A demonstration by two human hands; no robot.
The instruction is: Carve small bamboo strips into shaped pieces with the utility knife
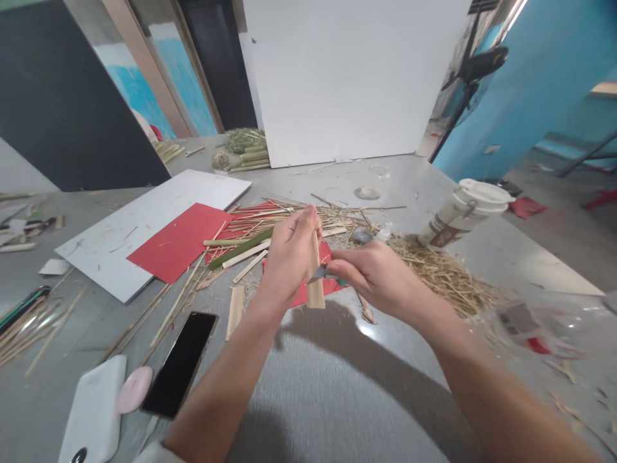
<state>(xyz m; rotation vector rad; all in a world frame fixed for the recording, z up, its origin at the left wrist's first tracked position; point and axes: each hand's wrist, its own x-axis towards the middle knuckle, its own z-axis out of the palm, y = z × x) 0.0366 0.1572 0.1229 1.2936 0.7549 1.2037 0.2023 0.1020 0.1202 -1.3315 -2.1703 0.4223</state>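
Note:
My left hand is closed round the upper part of a flat bamboo strip, whose lower end points down toward me. Held in my right hand is a small knife, its blade lying against the strip's face; most of its handle is hidden in my fingers. Behind and beneath my hands, thin sticks and split bamboo pieces lie over red paper. A short, wide bamboo piece rests on the table beside my left forearm.
A black phone, a white power bank and a pink round object lie at the left front. Red card covers part of a white board. Dry straw lies beside a tilted white tub on the right.

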